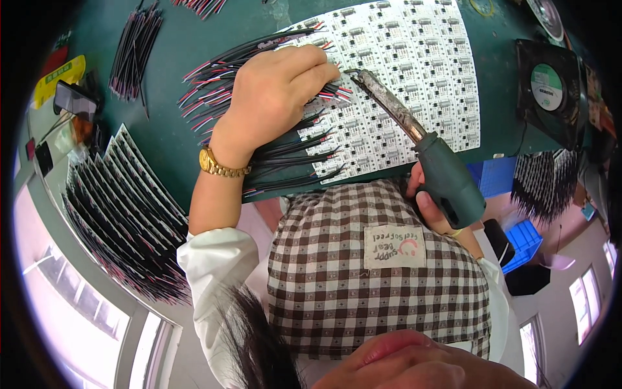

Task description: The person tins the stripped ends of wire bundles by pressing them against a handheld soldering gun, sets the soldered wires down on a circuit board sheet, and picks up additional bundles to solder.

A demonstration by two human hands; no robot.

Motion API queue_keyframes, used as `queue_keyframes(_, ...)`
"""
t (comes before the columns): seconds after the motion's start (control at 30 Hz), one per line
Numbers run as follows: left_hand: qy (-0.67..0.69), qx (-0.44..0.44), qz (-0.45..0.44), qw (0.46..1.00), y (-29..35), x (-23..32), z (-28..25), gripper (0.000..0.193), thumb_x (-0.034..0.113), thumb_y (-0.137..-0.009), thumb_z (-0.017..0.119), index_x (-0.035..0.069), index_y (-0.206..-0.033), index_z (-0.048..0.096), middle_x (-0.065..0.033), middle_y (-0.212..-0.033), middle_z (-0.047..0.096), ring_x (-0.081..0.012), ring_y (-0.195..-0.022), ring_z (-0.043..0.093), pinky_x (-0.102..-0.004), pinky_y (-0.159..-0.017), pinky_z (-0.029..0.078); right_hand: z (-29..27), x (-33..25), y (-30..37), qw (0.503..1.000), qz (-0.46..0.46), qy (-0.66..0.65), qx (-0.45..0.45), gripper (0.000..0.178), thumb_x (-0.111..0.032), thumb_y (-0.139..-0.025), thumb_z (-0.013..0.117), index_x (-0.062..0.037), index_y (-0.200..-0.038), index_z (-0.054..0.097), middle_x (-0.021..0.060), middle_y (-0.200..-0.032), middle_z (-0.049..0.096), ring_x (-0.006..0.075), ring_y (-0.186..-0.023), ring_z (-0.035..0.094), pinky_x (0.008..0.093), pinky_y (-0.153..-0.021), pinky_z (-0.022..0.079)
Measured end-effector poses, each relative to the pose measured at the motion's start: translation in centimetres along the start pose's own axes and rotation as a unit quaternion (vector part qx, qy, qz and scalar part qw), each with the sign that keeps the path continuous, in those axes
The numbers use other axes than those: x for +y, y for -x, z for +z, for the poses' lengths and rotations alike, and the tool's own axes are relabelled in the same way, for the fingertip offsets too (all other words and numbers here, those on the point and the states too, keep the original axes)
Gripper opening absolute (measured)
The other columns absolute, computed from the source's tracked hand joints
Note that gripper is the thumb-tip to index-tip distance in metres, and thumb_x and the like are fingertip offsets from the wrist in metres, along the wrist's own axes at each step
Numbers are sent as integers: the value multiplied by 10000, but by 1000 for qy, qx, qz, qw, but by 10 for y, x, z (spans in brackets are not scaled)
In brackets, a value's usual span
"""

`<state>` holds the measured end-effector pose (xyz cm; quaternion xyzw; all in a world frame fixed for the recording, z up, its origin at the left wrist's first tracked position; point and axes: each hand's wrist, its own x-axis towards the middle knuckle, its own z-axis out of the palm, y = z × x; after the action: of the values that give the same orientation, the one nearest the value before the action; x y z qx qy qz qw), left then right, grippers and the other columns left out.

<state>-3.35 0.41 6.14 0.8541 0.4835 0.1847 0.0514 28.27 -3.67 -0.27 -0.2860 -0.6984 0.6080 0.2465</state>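
Note:
A white panel of small circuit boards (414, 71) lies before me, with dark components in rows. Black-sleeved cables (285, 155) with red, white and black wire ends run along its left side, several meeting the panel's left columns. My left hand (275, 97) bends over these cables, its fingers pinched on a cable close to the panel; the fingertips are partly hidden. In my right hand (431, 207) is a soldering iron (447, 172) with a dark green handle, which hides part of the fingers. Its metal tip points up and left, just right of my left fingertips.
A bundle of black cables (135, 55) lies at the far left of the green table (175, 39). Wired board panels (123, 220) stand in a row at the left. A black fan (547, 91) stands at the right, near blue crates (518, 246). A phone (74, 98) sits at the left edge.

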Motion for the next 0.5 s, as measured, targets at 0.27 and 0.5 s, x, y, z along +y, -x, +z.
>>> queue_keyframes(0.27, -23, 15, 2, 1000, 5, 3, 0, 263, -2, -657, 600, 83, -902, 649, -41, -867, 624, -224, -719, 610, -319, -608, 493, -1, -33, 2, 988, 65, -129, 51, 481, -326, -840, 639, -21, -1175, 480, 70, -873, 535, 156, -772, 533, 292, -713, 437)
queue_keyframes(0.5, 60, 198, -116, 972, 16, 17, -48, 376, -121, -686, 574, 38, -1023, 621, -97, -885, 644, -222, -779, 616, -299, -679, 512, 6, -16, 12, 974, 61, -198, 96, 428, -234, -799, 650, 8, -1121, 508, 72, -892, 555, 147, -741, 550, 287, -669, 462)
